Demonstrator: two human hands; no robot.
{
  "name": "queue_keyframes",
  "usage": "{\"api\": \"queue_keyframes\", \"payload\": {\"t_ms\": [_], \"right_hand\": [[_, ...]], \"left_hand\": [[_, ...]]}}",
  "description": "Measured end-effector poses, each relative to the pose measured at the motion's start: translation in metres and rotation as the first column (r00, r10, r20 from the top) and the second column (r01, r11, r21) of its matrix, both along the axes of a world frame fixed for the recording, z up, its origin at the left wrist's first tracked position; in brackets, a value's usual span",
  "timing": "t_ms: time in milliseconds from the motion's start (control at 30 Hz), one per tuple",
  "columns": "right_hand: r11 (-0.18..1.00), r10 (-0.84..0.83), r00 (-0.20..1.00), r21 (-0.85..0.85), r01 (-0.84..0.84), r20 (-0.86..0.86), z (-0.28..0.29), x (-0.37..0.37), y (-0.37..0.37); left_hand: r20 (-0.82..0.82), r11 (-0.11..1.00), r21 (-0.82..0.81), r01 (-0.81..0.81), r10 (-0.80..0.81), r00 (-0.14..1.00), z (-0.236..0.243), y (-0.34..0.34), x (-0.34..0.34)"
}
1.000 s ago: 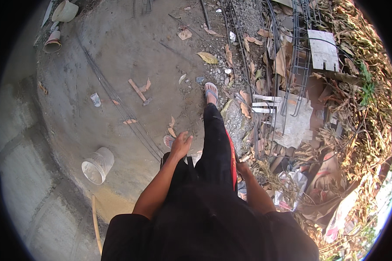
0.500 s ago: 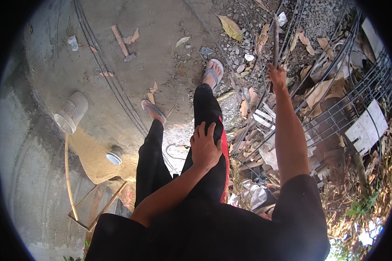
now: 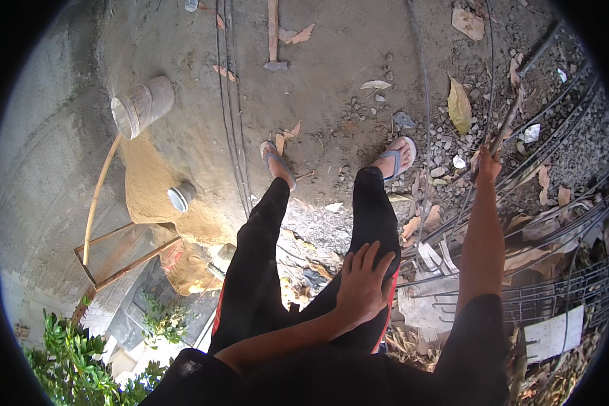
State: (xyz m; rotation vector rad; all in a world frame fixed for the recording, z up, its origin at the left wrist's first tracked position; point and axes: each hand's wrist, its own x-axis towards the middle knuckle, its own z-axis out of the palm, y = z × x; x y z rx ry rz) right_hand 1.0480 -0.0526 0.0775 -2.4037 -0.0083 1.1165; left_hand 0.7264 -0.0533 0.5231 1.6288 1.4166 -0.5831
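My left hand (image 3: 364, 285) lies flat on my right thigh, fingers spread over the black trouser leg (image 3: 372, 223). Out to the right, at the end of an outstretched arm, my right hand (image 3: 487, 166) is closed around the lower part of a wooden stick (image 3: 506, 127). The stick slants up and to the right over gravel and dark cables; where its far end stops is hard to make out. A hammer (image 3: 273, 34) with a wooden handle rests on the ground ahead of my feet, its metal head toward me.
Left are a dirty white bucket (image 3: 157, 96), a small pot (image 3: 181, 197), a sand pile (image 3: 142, 172) and a wooden frame (image 3: 139, 260). Thin rods (image 3: 229, 122) cross the ground. At right lie steel mesh (image 3: 555, 294), cables (image 3: 561, 159), dry leaves and a white board (image 3: 555, 333).
The view has swung, so ground things sit differently in it. My right hand keeps hold of the stick, which now leans right. My left hand stays on the thigh.
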Motion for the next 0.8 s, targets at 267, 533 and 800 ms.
{"api": "queue_keyframes", "payload": {"t_ms": [267,533,800], "right_hand": [[0.989,-0.115,0.986,0.081,0.126,-0.123,-0.01,-0.001,0.004],[0.984,-0.13,0.96,0.088,0.156,-0.248,0.068,-0.036,0.029],[0.982,0.148,0.972,0.144,-0.123,-0.18,0.32,-0.183,0.058]], "left_hand": [[0.071,0.994,0.041,-0.104,0.101,0.992,-0.002,0.01,-0.008],[0.091,0.983,0.027,-0.181,0.178,0.98,0.006,-0.019,-0.02],[0.203,0.857,-0.014,-0.515,0.506,0.838,-0.003,-0.052,-0.061]]}}
